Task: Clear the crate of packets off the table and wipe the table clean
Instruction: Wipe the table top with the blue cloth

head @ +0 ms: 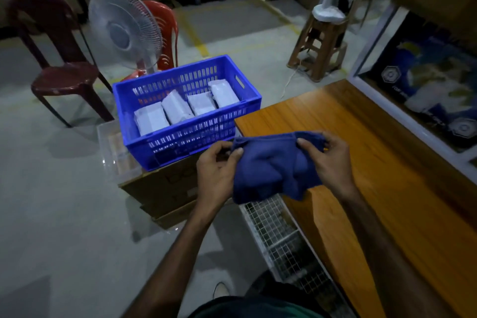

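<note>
Cloth held in both hands at the table's near-left edge; crate off the table.

Cloth (273, 168) stretched left-right, top hem taut, rest drooping. Left hand (216, 170) and right hand (327, 160) each pinch an upper corner. Crate (180, 111) with four packets (178, 108) sits on a box (165, 188) left of the table (387, 162), long axis running left-right. Bare tabletop extends right.

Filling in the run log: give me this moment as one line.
crate: off table, on cardboard box | cloth: gripped by left hand and right hand | table: not yet wiped
</note>
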{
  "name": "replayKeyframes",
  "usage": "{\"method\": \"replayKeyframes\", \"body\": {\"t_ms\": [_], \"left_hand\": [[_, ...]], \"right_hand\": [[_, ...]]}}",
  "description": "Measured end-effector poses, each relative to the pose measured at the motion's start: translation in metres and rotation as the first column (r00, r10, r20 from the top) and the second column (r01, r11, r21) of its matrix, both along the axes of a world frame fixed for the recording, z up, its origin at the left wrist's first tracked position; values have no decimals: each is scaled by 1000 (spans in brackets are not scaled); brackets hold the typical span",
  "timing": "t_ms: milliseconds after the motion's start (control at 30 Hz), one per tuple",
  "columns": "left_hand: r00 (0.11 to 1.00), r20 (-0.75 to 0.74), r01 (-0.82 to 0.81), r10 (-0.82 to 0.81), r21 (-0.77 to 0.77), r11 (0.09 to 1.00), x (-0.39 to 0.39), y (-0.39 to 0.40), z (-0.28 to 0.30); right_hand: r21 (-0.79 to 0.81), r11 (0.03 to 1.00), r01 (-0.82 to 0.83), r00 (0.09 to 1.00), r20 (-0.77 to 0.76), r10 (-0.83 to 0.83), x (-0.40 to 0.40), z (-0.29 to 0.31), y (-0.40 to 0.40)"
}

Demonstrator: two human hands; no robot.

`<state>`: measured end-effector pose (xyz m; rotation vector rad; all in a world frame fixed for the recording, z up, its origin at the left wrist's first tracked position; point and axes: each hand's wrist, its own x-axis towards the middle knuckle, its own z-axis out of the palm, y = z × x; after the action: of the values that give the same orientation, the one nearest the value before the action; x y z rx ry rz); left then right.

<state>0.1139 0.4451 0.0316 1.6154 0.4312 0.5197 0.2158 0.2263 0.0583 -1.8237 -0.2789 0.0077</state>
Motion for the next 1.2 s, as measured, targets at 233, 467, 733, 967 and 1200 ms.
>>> {"method": "replayKeyframes", "body": {"t_ms": [233, 467, 733, 967, 1200], "left_hand": [[969, -200, 112, -145, -171, 979, 41, -74, -24], [962, -269, -17, 50, 126, 992, 63, -112, -60], [943, -289, -97, 166, 239, 966, 46, -123, -82], [925, -234, -249, 300, 226, 942, 49, -133, -96], [811, -188, -534, 553, 146, 833, 70, -151, -115]], "right_hand": [[-284, 939, -192, 977, -142, 157, 80, 8, -82], [-679, 734, 33, 979, 170, 112, 108, -64, -101], [-841, 522, -142, 865, 150, 478, 37, -132, -102], [-887, 449, -111, 889, 114, 444, 47, -151, -98], [-888, 458, 53, 986, 120, 119, 113, -150, -62]]}}
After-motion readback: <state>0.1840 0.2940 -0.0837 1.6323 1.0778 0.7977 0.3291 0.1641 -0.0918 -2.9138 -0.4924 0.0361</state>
